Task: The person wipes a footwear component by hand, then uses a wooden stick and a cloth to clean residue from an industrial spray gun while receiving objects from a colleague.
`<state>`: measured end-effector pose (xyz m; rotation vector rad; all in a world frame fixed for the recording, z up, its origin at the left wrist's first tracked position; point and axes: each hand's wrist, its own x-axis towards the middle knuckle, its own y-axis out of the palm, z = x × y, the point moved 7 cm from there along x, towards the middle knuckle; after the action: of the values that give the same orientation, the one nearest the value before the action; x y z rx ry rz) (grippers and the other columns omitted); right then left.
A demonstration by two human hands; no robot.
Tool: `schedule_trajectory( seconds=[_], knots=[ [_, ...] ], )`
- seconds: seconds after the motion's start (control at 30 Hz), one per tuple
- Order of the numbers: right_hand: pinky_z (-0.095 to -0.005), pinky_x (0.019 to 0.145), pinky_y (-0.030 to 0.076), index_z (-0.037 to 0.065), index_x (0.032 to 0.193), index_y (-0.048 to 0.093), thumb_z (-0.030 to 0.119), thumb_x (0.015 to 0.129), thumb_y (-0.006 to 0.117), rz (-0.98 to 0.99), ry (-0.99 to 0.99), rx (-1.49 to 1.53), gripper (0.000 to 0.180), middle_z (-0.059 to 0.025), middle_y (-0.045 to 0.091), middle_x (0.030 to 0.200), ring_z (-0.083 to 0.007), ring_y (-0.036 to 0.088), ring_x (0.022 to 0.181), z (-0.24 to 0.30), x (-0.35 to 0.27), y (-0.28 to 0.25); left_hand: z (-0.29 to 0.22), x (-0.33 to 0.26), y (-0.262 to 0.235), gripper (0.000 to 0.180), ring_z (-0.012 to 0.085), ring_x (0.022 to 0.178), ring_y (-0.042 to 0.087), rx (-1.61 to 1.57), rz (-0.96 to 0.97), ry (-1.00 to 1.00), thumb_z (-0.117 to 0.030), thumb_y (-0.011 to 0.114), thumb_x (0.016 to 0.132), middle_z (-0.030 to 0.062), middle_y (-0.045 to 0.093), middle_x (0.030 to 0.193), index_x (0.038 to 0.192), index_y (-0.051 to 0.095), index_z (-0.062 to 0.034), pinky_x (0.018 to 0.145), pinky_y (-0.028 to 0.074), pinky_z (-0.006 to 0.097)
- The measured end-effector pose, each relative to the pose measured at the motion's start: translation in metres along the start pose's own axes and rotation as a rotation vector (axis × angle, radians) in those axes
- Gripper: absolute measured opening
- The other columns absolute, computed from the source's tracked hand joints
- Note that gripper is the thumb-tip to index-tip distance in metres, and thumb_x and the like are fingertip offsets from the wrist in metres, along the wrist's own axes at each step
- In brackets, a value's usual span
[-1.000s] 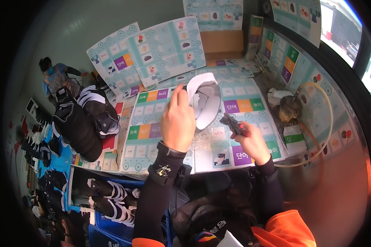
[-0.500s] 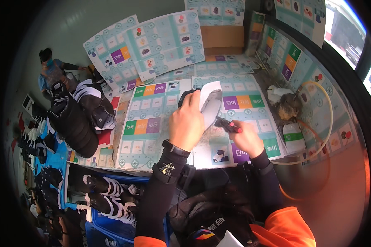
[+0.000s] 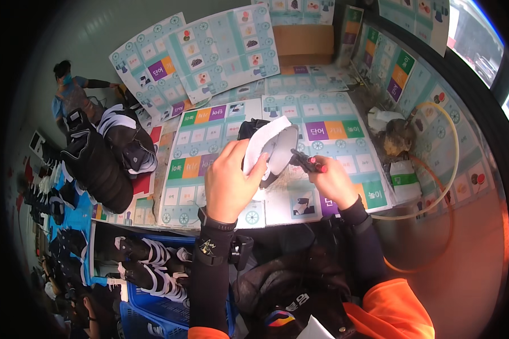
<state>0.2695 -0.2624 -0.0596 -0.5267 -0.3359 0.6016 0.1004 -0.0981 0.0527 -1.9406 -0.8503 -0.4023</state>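
Observation:
My left hand (image 3: 232, 178) is closed around a shoe (image 3: 281, 148) with a white sole edge, a grey face and a black upper. The shoe is tilted above the patterned boards on the worktable, its grey face toward the right. In my right hand (image 3: 332, 179) is a small black tool with red ends (image 3: 306, 162); its exact kind does not show clearly. The tool's dark tip is close beside the shoe's right edge; I cannot tell whether they touch. My fingers partly cover both the shoe and the tool.
Dark shoe pieces (image 3: 93, 161) are piled at the table's left. Below them, a blue crate (image 3: 155, 305) stands by black-and-white shoes (image 3: 150, 254). A crusted pot (image 3: 398, 138) and a pale hose (image 3: 457, 155) are at right. Upright boards (image 3: 223, 51) line the back; a co-worker (image 3: 73, 93) stands far left.
My left hand has shifted left and lower and turned the shoe, so its white edge and grey face show more. The tool in my right hand has moved slightly up and left.

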Motion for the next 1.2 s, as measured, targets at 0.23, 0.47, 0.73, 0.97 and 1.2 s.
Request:
schedule_trajectory(
  seconds=[0.23,0.47,0.73,0.97,1.2],
  knots=[
    [-0.0583,0.079,0.051,-0.004,0.097,0.072,0.011,0.083,0.06,-0.049,-0.024,0.012,0.023,-0.0337,0.068,0.088,-0.0564,0.064,0.091,0.006,-0.004,0.003,0.001,-0.013,-0.004,0.03,0.0377,0.094,0.073,-0.04,0.005,-0.005,-0.016,0.081,0.092,0.0168,0.074,0.106,0.116,0.073,-0.0003,0.082,0.057,0.04],
    [-0.058,0.082,0.052,-0.005,0.099,0.072,0.01,0.083,0.059,0.005,-0.033,0.0,0.025,-0.0348,0.068,0.09,-0.0565,0.064,0.094,0.009,-0.01,0.003,0.006,-0.022,-0.001,0.035,0.0383,0.097,0.075,-0.018,0.01,0.019,-0.026,0.082,0.09,0.0114,0.074,0.114,0.116,0.074,-0.0047,0.08,0.06,0.043],
    [-0.0554,0.084,0.053,-0.006,0.103,0.073,0.01,0.084,0.059,0.162,0.048,0.02,0.028,-0.0346,0.07,0.095,-0.056,0.065,0.096,-0.001,-0.015,0.008,-0.002,-0.026,0.0,0.034,0.038,0.097,0.075,-0.008,0.009,0.016,-0.024,0.083,0.089,0.0105,0.074,0.115,0.116,0.073,-0.0054,0.081,0.061,0.043],
    [-0.0536,0.084,0.054,-0.006,0.105,0.073,0.011,0.084,0.062,-0.091,0.051,0.044,0.029,-0.0341,0.071,0.096,-0.0548,0.066,0.097,-0.012,-0.012,-0.003,0.001,-0.032,-0.007,0.034,0.0383,0.097,0.075,-0.038,0.025,-0.014,-0.023,0.083,0.089,0.0112,0.074,0.114,0.116,0.073,-0.0043,0.08,0.06,0.043],
    [-0.0529,0.081,0.053,-0.004,0.109,0.073,0.013,0.084,0.063,0.052,0.045,-0.009,0.031,-0.0324,0.071,0.091,-0.0542,0.066,0.093,-0.001,-0.019,0.005,0.012,-0.044,-0.012,0.031,0.0394,0.095,0.074,-0.068,0.006,-0.067,-0.018,0.083,0.09,0.0149,0.073,0.109,0.114,0.071,-0.0019,0.08,0.058,0.043]
  ],
)
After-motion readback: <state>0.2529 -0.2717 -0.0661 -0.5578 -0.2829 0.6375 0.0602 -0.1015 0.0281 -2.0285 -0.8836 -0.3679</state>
